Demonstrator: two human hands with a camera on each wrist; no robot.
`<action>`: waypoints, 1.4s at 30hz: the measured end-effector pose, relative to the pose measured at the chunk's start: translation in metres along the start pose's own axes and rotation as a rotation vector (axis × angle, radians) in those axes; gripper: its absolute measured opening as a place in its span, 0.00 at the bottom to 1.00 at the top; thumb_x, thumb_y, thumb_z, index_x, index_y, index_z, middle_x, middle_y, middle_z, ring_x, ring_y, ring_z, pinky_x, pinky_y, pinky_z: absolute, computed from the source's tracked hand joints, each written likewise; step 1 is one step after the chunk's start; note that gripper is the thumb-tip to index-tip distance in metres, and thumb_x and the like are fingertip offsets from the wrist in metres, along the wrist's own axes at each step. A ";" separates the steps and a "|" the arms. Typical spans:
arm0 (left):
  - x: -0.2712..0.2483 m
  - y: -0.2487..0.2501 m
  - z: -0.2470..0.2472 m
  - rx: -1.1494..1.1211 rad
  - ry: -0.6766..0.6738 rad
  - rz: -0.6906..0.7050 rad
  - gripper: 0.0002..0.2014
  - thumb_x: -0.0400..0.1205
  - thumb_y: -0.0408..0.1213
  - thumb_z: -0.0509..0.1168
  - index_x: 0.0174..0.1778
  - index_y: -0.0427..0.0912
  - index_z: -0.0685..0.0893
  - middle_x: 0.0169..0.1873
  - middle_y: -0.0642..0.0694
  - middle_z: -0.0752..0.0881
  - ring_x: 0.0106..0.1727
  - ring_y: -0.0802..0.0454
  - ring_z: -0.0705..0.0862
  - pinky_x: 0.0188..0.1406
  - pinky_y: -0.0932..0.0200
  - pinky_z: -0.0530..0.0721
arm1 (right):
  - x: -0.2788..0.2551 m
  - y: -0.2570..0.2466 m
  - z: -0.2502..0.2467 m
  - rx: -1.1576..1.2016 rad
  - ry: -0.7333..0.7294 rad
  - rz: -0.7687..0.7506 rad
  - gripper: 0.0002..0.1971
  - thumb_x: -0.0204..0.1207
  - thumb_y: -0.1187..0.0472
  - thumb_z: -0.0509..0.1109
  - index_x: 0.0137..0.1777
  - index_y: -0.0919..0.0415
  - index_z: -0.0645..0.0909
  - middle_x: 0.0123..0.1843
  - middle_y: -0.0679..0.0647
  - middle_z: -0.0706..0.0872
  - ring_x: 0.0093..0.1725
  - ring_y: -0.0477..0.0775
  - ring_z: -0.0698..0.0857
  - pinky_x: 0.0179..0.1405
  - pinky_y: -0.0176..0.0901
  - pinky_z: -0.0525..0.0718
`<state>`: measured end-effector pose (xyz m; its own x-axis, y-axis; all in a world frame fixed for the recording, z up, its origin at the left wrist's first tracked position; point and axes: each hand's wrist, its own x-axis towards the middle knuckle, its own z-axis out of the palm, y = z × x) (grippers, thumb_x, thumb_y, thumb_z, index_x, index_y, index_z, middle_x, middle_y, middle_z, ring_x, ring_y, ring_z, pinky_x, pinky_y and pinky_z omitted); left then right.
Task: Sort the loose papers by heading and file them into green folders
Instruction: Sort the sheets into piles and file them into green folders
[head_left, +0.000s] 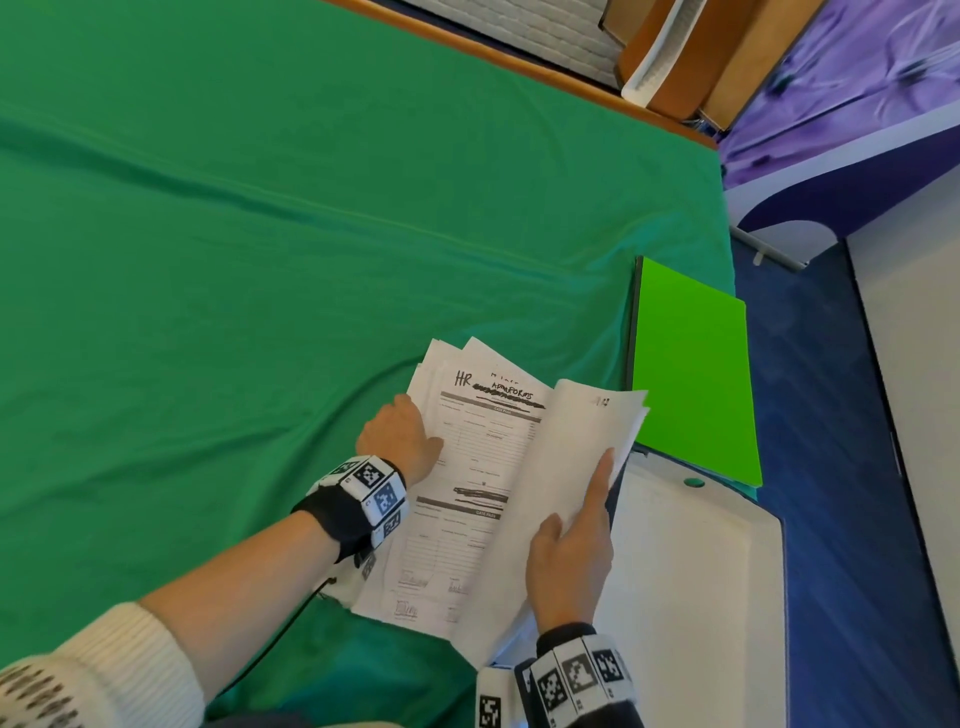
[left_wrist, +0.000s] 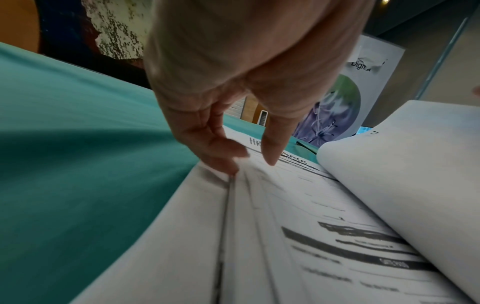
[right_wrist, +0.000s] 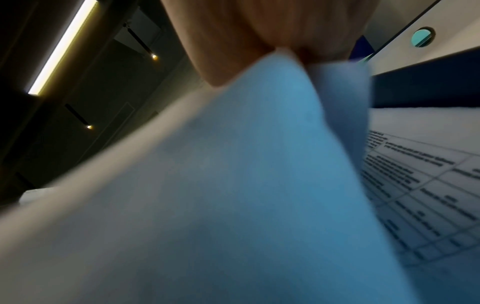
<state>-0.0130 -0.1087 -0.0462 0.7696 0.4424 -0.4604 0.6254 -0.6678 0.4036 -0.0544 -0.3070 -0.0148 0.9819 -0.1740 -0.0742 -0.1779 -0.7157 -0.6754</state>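
A stack of loose papers lies at the near right of the green cloth. Its exposed sheet (head_left: 467, 467) (left_wrist: 311, 205) is a form with "HR" handwritten at the top. My left hand (head_left: 415, 431) (left_wrist: 249, 158) grips the stack's left edge, fingers curled at the edge and thumb on the sheet. My right hand (head_left: 576, 530) (right_wrist: 259, 41) holds several lifted sheets (head_left: 561, 441) (left_wrist: 415, 185) (right_wrist: 233, 185) turned over to the right, blank backs up. A bright green folder (head_left: 691, 374) lies closed just right of the papers, at the table's right edge.
The green cloth (head_left: 260, 260) covers the table far to the left and back. A white board-like surface (head_left: 701, 571) with a small green round spot (head_left: 693, 482) juts out under my right hand. Blue floor (head_left: 831, 467) lies beyond the table's right edge.
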 end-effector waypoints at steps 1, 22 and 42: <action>-0.002 -0.002 0.001 -0.031 0.010 0.037 0.17 0.81 0.50 0.68 0.56 0.42 0.75 0.51 0.45 0.83 0.49 0.44 0.83 0.42 0.54 0.79 | 0.000 0.002 0.001 -0.032 -0.015 -0.012 0.38 0.79 0.70 0.61 0.84 0.41 0.54 0.55 0.52 0.76 0.50 0.54 0.79 0.54 0.47 0.79; -0.025 -0.002 0.010 -0.404 -0.284 0.416 0.16 0.88 0.53 0.55 0.51 0.46 0.80 0.41 0.51 0.85 0.43 0.48 0.85 0.41 0.54 0.80 | -0.006 -0.030 0.016 -0.275 -0.262 0.017 0.34 0.71 0.25 0.60 0.64 0.49 0.84 0.69 0.55 0.80 0.70 0.55 0.76 0.67 0.49 0.76; -0.023 -0.043 0.005 -0.302 -0.150 0.274 0.12 0.77 0.39 0.76 0.51 0.43 0.80 0.38 0.52 0.81 0.42 0.47 0.83 0.39 0.58 0.81 | 0.019 0.008 0.008 -0.045 -0.246 0.044 0.13 0.83 0.52 0.63 0.54 0.56 0.88 0.53 0.56 0.89 0.51 0.53 0.83 0.58 0.46 0.81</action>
<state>-0.0586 -0.0932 -0.0567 0.8990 0.1667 -0.4049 0.4276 -0.5332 0.7300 -0.0365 -0.3106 -0.0278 0.9582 -0.0399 -0.2834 -0.2185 -0.7415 -0.6343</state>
